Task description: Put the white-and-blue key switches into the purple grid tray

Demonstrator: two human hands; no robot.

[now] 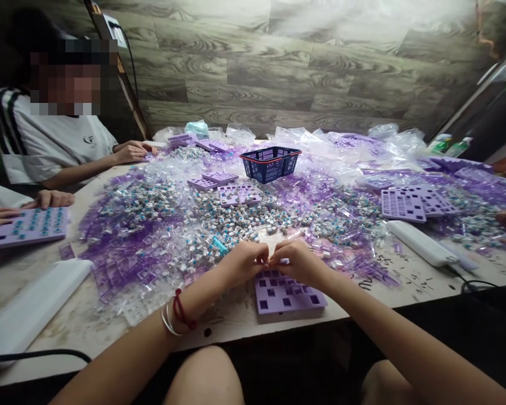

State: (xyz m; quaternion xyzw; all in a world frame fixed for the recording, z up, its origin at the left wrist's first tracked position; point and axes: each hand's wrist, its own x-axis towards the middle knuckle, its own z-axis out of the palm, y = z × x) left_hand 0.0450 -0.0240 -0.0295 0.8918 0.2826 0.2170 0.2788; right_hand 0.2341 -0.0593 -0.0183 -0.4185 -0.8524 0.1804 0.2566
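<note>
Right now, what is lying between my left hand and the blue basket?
The head view shows small white-and-blue pieces and a purple tray between your left hand and the basket.

Landmark is the dark blue basket (270, 167), sitting amid loose white-and-blue pieces (240, 226). Nearside of basket: left hand (247, 260) and right hand (299, 262) meet at the fingertips over the lilac tray's (275, 307) far edge, pinched item unreadable. Basket's left: co-worker's hand (54, 199) at a part-filled tray (37, 236); right: lilac plates (400, 211), overlapping.
</note>
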